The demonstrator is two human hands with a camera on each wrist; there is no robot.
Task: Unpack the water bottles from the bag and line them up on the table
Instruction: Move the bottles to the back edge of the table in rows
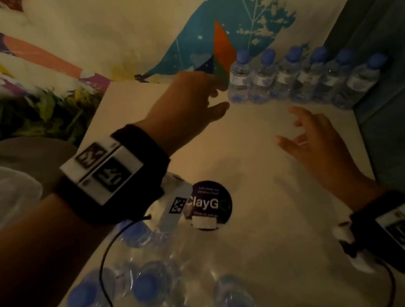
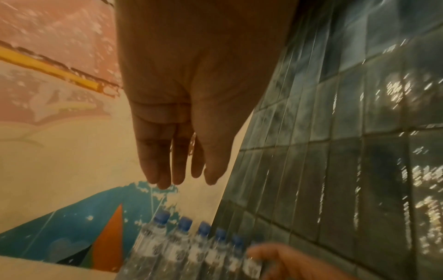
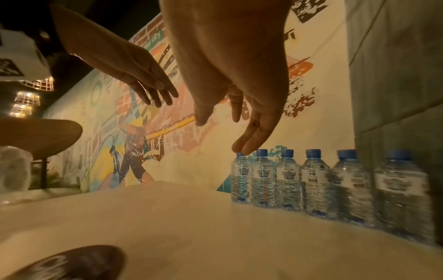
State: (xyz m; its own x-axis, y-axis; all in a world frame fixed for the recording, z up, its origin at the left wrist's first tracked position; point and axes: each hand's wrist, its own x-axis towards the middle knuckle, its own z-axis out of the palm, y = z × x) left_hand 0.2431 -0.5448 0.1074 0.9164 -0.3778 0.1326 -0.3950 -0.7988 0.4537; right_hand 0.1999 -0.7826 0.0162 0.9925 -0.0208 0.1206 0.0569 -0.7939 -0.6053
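Several clear water bottles with blue caps (image 1: pixel 305 78) stand upright in a row along the far edge of the pale table (image 1: pixel 261 197), also seen as a row of bottles (image 3: pixel 311 185). My left hand (image 1: pixel 206 99) hovers just left of the row's leftmost bottle (image 1: pixel 239 81), fingers straight and empty, as the left hand (image 2: pixel 179 166) shows from the wrist. My right hand (image 1: pixel 300 130) floats above the table in front of the row, fingers spread, holding nothing. More blue-capped bottles in clear plastic wrap (image 1: pixel 158 279) lie at the near edge under my left forearm.
A round dark sticker (image 1: pixel 210 201) is on the table near the wrapped bottles. A painted mural wall (image 1: pixel 137 36) runs behind the table and a dark tiled wall (image 1: pixel 386 88) closes the right side beside the row's last bottle.
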